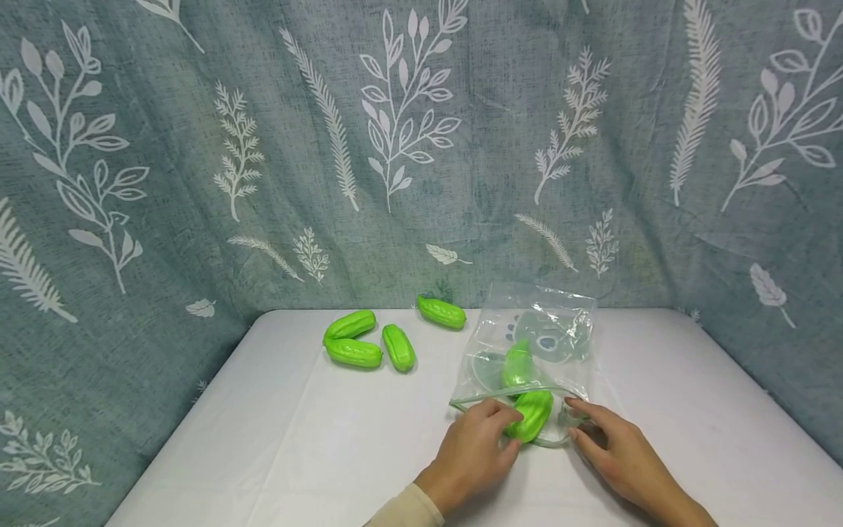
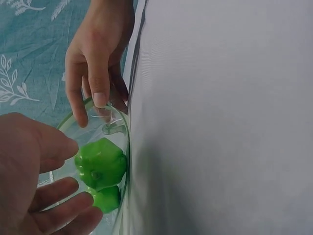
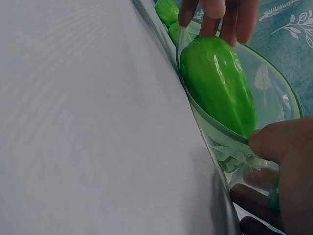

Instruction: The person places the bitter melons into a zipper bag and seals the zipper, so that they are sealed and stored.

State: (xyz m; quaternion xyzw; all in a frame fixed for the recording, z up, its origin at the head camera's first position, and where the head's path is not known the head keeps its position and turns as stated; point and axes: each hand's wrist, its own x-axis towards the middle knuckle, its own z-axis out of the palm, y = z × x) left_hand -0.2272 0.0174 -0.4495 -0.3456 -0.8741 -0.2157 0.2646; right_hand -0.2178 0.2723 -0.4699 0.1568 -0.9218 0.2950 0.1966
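Green gourd [image 1: 533,416] sits in the mouth of the clear bag [image 1: 563,366], with a second gourd [image 1: 516,364] deeper inside. Left hand [image 1: 477,446] has fingers loosely spread by its end, gripping nothing (contact hard to tell); right hand [image 1: 622,448] pinches the bag's rim. Looks like the loading step; next move probably calls for nudging it fully in, rim held wide. Four more gourds [image 1: 354,353] lie on the table [image 1: 263,439].
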